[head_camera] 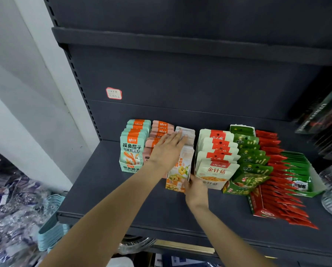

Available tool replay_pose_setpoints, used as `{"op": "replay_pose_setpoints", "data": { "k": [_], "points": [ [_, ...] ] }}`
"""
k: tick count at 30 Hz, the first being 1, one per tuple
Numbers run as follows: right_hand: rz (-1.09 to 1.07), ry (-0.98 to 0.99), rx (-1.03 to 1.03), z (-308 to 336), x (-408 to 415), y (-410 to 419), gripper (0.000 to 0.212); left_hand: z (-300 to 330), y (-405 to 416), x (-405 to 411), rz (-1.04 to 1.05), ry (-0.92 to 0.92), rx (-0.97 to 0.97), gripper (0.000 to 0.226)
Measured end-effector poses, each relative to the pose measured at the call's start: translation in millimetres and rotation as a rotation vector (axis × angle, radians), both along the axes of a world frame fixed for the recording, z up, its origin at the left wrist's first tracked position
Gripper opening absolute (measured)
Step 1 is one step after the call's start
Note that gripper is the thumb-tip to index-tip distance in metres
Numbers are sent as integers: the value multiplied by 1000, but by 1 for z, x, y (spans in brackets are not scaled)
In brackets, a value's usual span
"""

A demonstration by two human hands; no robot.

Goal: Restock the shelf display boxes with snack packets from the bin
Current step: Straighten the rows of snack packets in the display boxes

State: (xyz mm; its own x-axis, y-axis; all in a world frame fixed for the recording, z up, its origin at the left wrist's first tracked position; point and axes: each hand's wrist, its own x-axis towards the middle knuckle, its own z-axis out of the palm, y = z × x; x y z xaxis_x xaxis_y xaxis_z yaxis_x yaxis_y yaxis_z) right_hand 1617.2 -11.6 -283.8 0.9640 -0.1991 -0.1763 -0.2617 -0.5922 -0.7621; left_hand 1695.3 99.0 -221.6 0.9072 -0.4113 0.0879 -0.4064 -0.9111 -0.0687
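Note:
A row of display boxes stands on the dark shelf. The white-and-orange box of snack packets is in the middle. My left hand lies flat with straight fingers on the tops of the packets in it. My right hand holds the front right corner of that box, fingers curled against it. To the left stand a mint-green box and a pink one. To the right are a white-and-red box, a green box, red packets and a green tray. The bin is not in view.
The shelf back panel carries a small red-edged label. Another shelf hangs above. Dark boxes stand at the far right. Light blue hangers and wrapped goods lie lower left. A white wall is on the left.

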Motion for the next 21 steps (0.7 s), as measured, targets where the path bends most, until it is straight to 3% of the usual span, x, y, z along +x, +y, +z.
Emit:
{"op": "replay_pose_setpoints", "data": {
  "k": [3, 8, 13, 21],
  "points": [
    [-30, -44, 23, 2, -2, 3, 21, 6, -1, 4, 21, 25, -35, 69],
    [51, -138, 67, 7, -20, -7, 35, 4, 13, -22, -62, -64, -134, 69],
    [69, -130, -17, 5, -17, -10, 44, -16, 30, -39, -71, -64, 33, 100],
    [-27, -146, -152, -5, -2, -2, 39, -23, 21, -27, -9, -70, 94, 107]
  ]
}}
